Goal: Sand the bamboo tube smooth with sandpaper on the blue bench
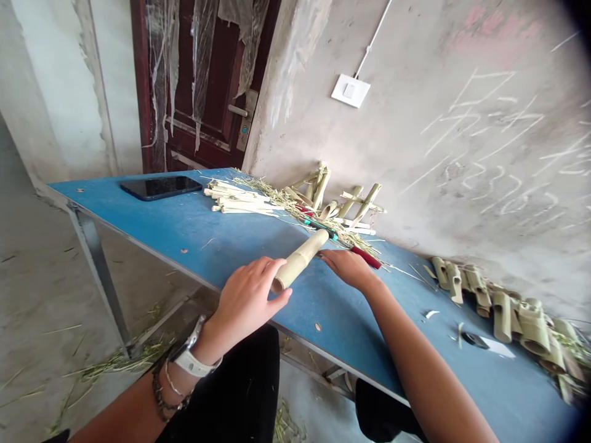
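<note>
A pale bamboo tube (300, 261) lies slanted over the blue table, its hollow near end toward me. My left hand (252, 301) is closed around that near end, with thumb and fingers on either side. Beside the tube's far end is my right hand (346, 267), fingers pressed together and pointing toward it; what they hold, if anything, is hidden. Just past the right hand rests a red handle (367, 257). A green and black tool (318, 226) lies behind the tube's far end, partly covered by it.
On the blue table (184, 227) are a phone (161, 187), a bundle of bamboo strips (240, 200), shavings and bamboo assemblies (321, 184) along the wall. Several cut bamboo pieces (501, 314) line the right side, near a dark-handled blade (475, 340). The table's front edge is close to my legs.
</note>
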The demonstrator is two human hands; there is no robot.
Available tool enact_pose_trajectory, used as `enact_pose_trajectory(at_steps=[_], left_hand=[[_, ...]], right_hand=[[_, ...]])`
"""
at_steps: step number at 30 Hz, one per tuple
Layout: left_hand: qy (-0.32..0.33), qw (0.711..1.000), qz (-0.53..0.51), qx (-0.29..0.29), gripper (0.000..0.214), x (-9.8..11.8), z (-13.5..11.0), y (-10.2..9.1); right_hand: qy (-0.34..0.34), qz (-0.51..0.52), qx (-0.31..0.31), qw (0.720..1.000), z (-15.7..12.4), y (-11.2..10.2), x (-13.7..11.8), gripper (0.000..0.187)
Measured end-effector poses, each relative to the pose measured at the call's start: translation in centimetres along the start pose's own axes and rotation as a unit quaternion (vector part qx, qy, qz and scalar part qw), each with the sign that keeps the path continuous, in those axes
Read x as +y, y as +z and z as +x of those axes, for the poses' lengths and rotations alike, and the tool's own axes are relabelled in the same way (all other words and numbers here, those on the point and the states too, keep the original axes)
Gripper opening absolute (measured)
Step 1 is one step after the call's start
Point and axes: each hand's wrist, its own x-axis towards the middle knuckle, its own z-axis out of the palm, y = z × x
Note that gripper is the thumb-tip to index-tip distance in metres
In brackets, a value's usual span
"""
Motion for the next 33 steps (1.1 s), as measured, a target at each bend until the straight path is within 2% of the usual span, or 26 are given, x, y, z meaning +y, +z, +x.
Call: enact_pose_trajectory(at_steps=[7, 11, 14, 16, 20, 23, 27, 33], left_hand=[[-0.011, 0.999, 0.007, 0.031, 0.029, -0.4, 0.3, 0.2], [-0.006, 1.000, 0.026, 0.010, 0.036, -0.3, 0.2, 0.2], [0.027, 0.999, 0.018, -0.009, 0.036, -0.3, 0.1, 0.1], [0.047, 0.999, 0.013, -0.015, 0.037, -0.2, 0.0, 0.1], [0.040, 0.999, 0.007, -0.012, 0.045, -0.2, -0.1, 0.0], [0.035, 0.999, 0.011, -0.016, 0.042, -0.2, -0.1, -0.1], [0.056, 0.998, 0.008, -0.017, 0.034, -0.1, -0.1, -0.1], [0.055, 0.998, 0.012, -0.016, 0.034, -0.1, -0.3, 0.0]], right_hand=[[0.060, -0.033, 0.012, 0.998, 0.2, 0.0, 0.8, 0.026], [0.124, -0.028, 0.057, 0.990, -0.2, -0.1, 2.4, 0.029], [0.162, -0.013, 0.108, 0.981, -0.3, -0.2, 2.9, 0.037], [0.140, 0.008, 0.132, 0.981, -0.3, -0.3, 2.2, 0.038], [-0.002, 0.055, 0.138, 0.989, 0.0, 0.0, -0.9, 0.034], [-0.080, 0.069, 0.140, 0.984, 0.2, 0.2, -2.6, 0.047], [-0.079, 0.066, 0.147, 0.984, 0.2, 0.3, -2.6, 0.055], [-0.064, 0.074, 0.149, 0.984, 0.3, 1.2, -2.8, 0.069]])
